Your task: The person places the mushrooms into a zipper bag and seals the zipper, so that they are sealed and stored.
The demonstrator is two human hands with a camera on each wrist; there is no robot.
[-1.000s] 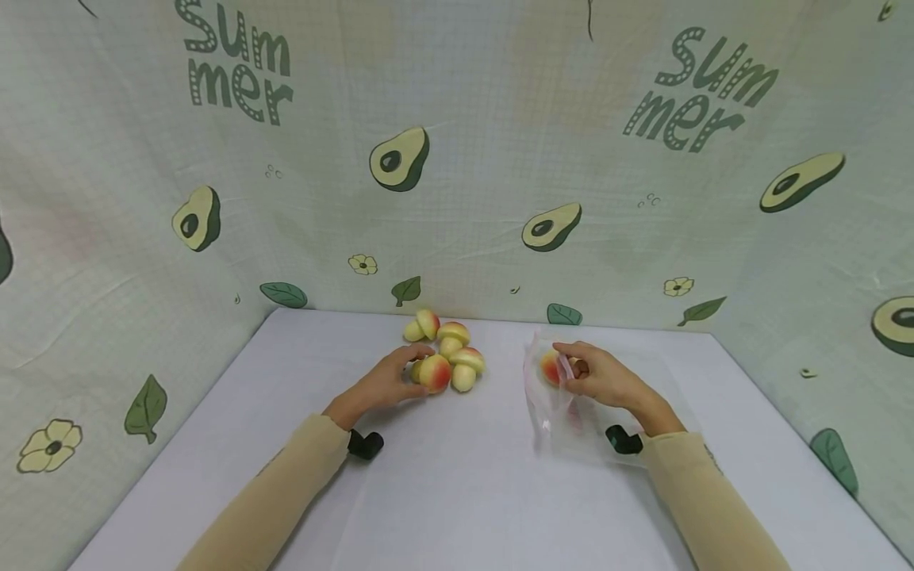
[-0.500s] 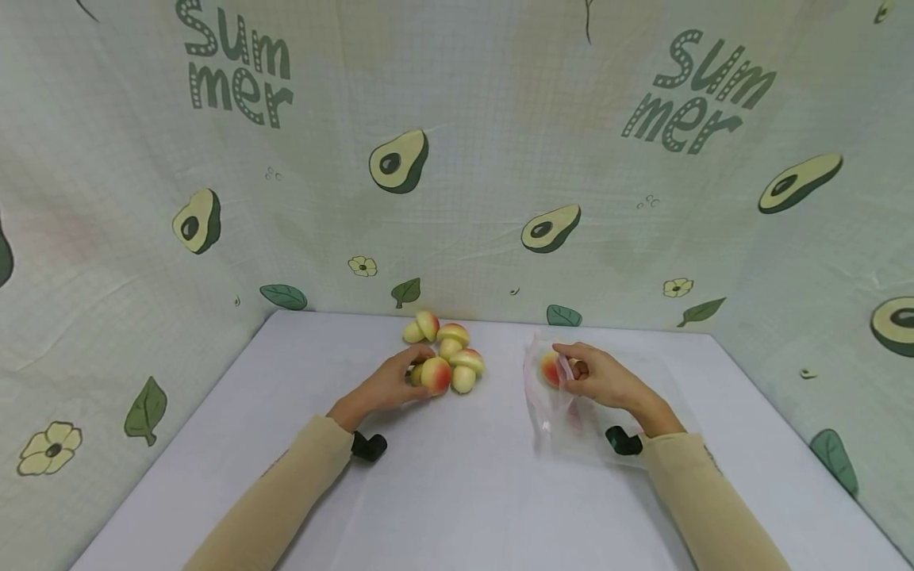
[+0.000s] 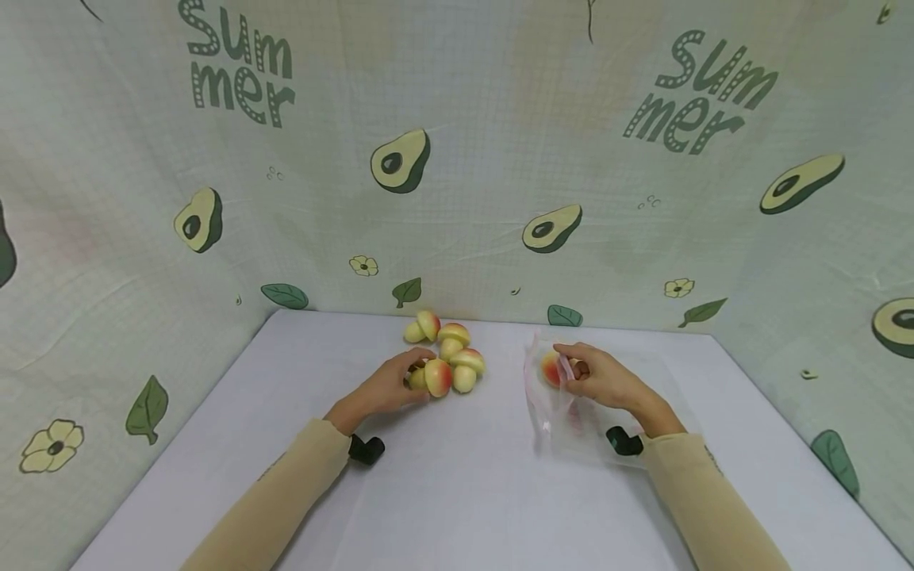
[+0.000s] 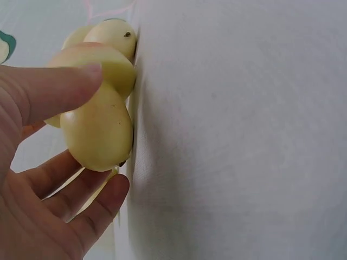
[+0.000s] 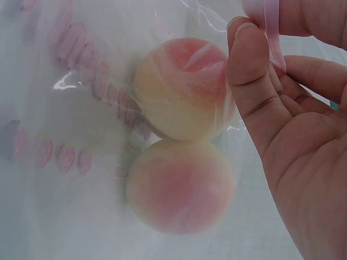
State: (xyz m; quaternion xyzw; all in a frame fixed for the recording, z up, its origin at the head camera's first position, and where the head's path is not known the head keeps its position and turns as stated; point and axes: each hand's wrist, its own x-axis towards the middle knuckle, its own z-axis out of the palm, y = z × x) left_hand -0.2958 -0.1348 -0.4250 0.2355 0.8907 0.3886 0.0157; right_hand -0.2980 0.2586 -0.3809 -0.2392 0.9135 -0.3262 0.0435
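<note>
My left hand (image 3: 386, 385) holds a yellow mushroom (image 3: 437, 378) with a red-blushed cap. In the left wrist view, its pale stem (image 4: 100, 132) hangs below my thumb (image 4: 65, 91), and the other fingers curve behind and beneath it. To the right, my right hand (image 3: 603, 376) pinches the pink edge strip (image 5: 272, 35) of a clear plastic bag (image 3: 546, 420) between thumb and fingers. Two round, red-blushed pieces (image 5: 181, 187) show through the film in the right wrist view; what lies under them is hidden.
Other mushrooms lie close to the left hand: one beside it (image 3: 467, 369), one behind (image 3: 453, 339) and one at the back left (image 3: 422, 326). Everything rests on a white table (image 3: 443, 492) before a cloth wall (image 3: 471, 159) printed with avocados.
The mushroom in the left hand has turned a little and moved slightly right and toward the person, showing more of its stem. The right hand and the bag have stayed put.
</note>
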